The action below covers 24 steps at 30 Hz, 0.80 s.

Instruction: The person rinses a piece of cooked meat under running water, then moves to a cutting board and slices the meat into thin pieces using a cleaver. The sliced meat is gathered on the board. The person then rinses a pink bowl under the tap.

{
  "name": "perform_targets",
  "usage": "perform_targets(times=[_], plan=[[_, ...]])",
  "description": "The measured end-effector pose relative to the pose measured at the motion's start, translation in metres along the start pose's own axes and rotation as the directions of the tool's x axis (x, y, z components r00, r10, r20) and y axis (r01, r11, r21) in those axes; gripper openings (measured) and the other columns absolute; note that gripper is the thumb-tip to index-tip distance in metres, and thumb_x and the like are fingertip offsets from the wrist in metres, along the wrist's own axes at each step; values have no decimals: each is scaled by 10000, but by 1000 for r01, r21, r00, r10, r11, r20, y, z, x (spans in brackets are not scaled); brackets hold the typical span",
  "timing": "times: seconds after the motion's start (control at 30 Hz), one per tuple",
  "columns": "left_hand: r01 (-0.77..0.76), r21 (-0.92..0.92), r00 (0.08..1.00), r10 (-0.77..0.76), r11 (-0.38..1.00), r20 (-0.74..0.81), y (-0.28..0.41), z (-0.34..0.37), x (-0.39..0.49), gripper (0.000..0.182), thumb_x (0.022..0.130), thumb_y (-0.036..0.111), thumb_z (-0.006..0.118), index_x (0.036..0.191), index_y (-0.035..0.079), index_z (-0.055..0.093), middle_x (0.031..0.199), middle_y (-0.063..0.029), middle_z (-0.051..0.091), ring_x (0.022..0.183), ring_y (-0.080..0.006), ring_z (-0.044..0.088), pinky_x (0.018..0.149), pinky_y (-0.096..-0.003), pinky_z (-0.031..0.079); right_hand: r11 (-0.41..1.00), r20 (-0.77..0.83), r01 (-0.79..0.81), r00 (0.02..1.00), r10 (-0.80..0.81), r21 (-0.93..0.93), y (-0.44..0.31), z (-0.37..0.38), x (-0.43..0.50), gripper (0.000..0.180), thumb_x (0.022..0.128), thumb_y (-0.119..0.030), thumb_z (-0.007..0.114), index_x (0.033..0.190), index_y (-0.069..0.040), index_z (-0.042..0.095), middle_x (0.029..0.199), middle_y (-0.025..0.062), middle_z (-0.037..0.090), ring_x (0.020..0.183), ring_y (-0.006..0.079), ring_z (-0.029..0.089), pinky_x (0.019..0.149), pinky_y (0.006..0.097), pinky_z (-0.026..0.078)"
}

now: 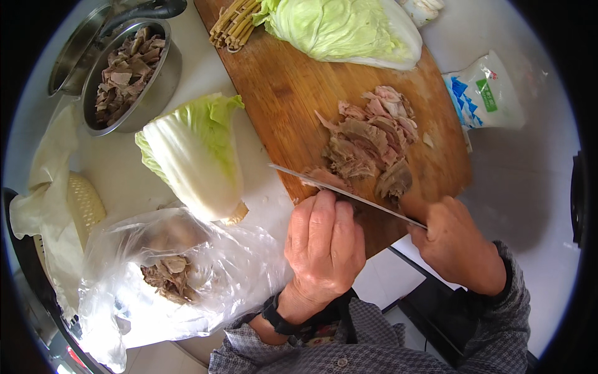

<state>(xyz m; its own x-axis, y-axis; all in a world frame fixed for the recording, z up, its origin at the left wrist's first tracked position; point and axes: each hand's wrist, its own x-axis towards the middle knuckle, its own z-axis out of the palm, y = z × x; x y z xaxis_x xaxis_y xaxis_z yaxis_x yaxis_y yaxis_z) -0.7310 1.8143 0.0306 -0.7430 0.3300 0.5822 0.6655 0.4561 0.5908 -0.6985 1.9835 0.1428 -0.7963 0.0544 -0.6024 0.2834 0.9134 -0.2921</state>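
Note:
My right hand (455, 248) grips the handle of a kitchen knife (345, 194), whose blade slants up to the left over the near edge of a wooden cutting board (289, 103). My left hand (324, 243) has its fingers bent close against the blade, at the board's near edge. What lies beneath those fingers is hidden; they seem to press on meat. Just beyond the blade is a thin piece of meat (327, 177). Sliced cooked meat (371, 135) lies in a loose pile farther up the board.
A napa cabbage (345, 28) and a bundle of brown stalks (233, 23) rest on the board's far end. Left of it are a cut cabbage piece (196, 159), a steel bowl of meat (173, 79) and a clear plastic bag with meat (224, 266). A printed packet (500, 96) lies right.

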Motion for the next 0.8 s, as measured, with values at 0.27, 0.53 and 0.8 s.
perform_targets(times=[0.27, 0.53, 0.8], plan=[[63, -16, 998, -63, 998, -24, 4, 1, -2, 307, 698, -138, 681, 989, -43, 661, 1037, -166, 642, 870, -335, 621, 753, -386, 527, 967, -93, -1, 995, 26, 254, 10, 1, 8, 129, 811, -30, 614, 896, 59, 577, 650, 209, 567, 623, 366, 580, 622, 448, 452], [109, -145, 994, -111, 983, -9, 4, -14, -5, 407, 715, -136, 718, 1104, -103, 606, 1060, -230, 619, 890, -347, 629, 754, -397, 545, 799, -117, -37, 984, 134, 600, 19, 13, -3, 265, 816, -42, 609, 1040, 100, 612, 591, 161, 496, 522, 202, 453, 540, 368, 410], [100, -100, 995, -98, 990, 27, 4, -22, -6, 389, 712, -146, 706, 1088, -98, 621, 1070, -220, 619, 895, -351, 625, 752, -404, 547, 848, -245, 27, 962, 122, 529, 16, 20, -12, 174, 823, -41, 592, 947, 81, 607, 581, 179, 493, 492, 231, 478, 526, 362, 396]])
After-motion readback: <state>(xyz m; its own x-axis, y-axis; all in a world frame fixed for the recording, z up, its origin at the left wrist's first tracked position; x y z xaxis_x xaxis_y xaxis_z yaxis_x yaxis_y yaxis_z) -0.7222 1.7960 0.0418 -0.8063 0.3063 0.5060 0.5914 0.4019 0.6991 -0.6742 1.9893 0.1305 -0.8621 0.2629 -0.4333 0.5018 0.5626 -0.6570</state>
